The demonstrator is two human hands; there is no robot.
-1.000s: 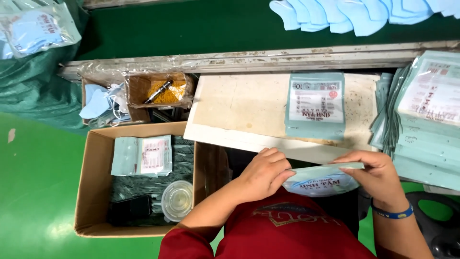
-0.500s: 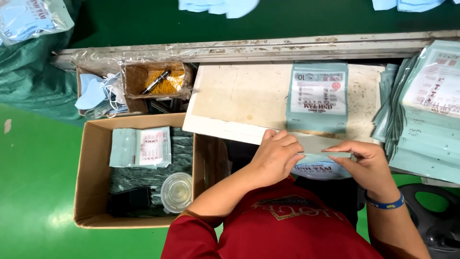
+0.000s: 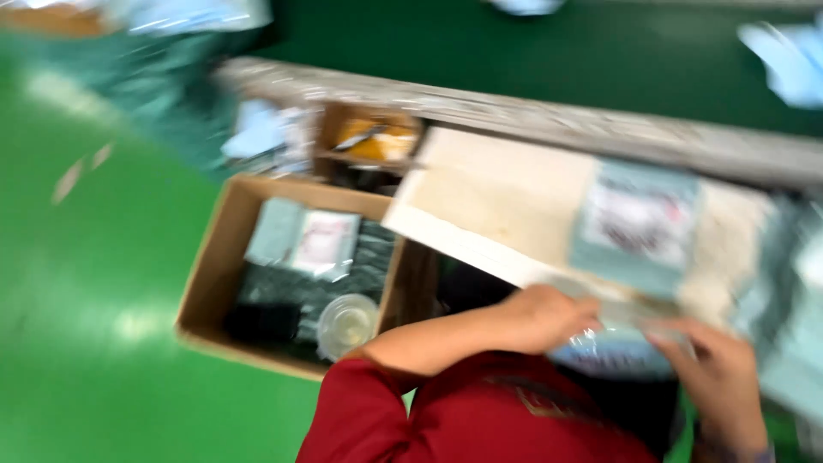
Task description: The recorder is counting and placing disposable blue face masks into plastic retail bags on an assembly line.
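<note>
Clear pouch (image 3: pixel 613 347) gripped at the surface (image 3: pixel 497 206) edge, fingers of both hands closed on it: left hand (image 3: pixel 549 317), right hand (image 3: pixel 716 377). Best kept flat and pinched at both ends. Frame blurred.

Flat pale-blue packet (image 3: pixel 636 225) with a white label panel, lying on the beige board, well apart from the carton. Similar blue-and-white packet (image 3: pixel 304 242) inside the brown carton (image 3: pixel 214 274) at left. Clear bluish pouch (image 3: pixel 613 343) pinched between left hand (image 3: pixel 549 315) and right hand (image 3: pixel 718 377), blurred.

Heavy motion blur smeared the whole bright, evenly lit frame, with soft glare patches on the green floor (image 3: pixel 103 343) at left.
</note>
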